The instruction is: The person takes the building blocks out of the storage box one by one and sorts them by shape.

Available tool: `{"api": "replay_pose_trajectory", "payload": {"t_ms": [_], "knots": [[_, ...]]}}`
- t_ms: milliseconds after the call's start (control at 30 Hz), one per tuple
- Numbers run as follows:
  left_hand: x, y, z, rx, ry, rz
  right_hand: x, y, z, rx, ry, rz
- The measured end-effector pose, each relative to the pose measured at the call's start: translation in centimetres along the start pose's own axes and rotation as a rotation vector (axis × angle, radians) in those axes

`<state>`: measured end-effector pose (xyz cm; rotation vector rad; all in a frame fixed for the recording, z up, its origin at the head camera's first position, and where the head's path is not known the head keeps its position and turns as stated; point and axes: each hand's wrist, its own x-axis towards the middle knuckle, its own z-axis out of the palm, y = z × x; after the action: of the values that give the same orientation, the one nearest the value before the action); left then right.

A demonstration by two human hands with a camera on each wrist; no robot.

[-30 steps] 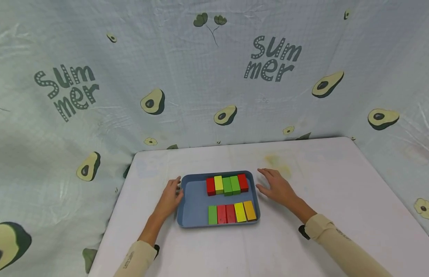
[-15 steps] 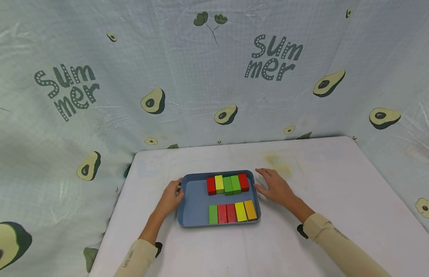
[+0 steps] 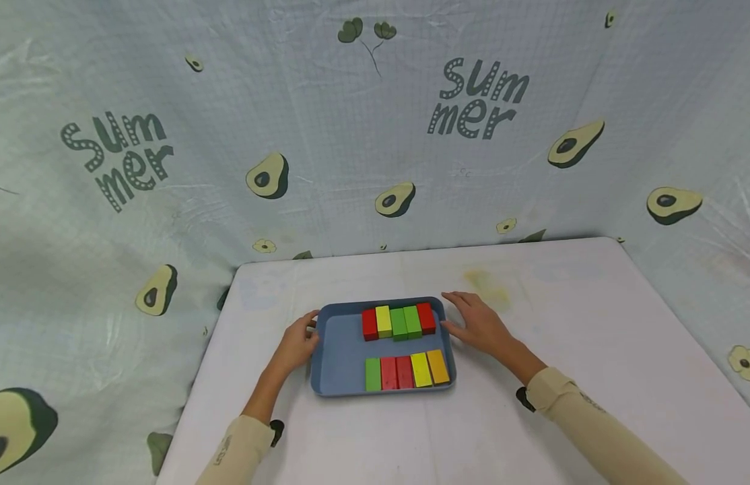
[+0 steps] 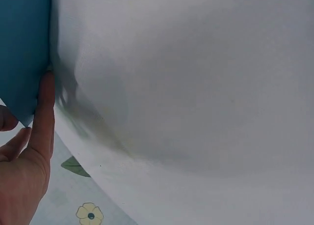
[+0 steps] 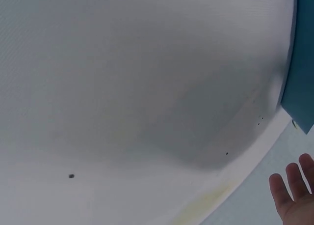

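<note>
A blue-grey rectangular tray [image 3: 345,347] lies on the white table with two rows of coloured blocks on its right side. The back row has red, yellow and green blocks [image 3: 405,322]; the front row has green, red, yellow and orange ones [image 3: 404,372]. My left hand [image 3: 297,342] is at the tray's left edge, its fingertips right at the rim near the far corner. In the left wrist view, straight fingers [image 4: 45,122] lie along the tray's outer side [image 4: 22,43]. My right hand [image 3: 481,327] stands spread at the right rim; the right wrist view shows its fingers [image 5: 296,182] apart from the tray's side.
A pale cloth [image 3: 326,101] printed with avocados and lettering hangs behind and beside the table [image 3: 375,444]. A faint yellowish stain [image 3: 487,286] marks the tabletop behind the right hand. Each wrist wears a dark band [image 3: 524,399].
My right hand has moved slightly left, closer to the tray's right rim. The fingers of my left hand have come in against the left rim. The blocks keep their places.
</note>
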<state>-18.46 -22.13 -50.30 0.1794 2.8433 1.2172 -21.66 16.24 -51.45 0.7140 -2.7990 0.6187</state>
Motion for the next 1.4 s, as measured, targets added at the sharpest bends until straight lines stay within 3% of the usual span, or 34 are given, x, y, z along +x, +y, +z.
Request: {"api": "replay_pose_trajectory", "payload": {"t_ms": [467,967,1400], "knots": [[0.1,0.2,0.0,-0.075,-0.011,-0.093,0.6,-0.7,0.2,0.035,-0.084,0.063],[-0.1,0.2,-0.1,-0.077,-0.014,-0.103,1.3,-1.0,1.2,0.014,-0.165,0.053],[0.0,0.2,0.1,-0.094,-0.007,-0.136,2.0,-1.3,0.2,0.001,-0.296,0.092]]}}
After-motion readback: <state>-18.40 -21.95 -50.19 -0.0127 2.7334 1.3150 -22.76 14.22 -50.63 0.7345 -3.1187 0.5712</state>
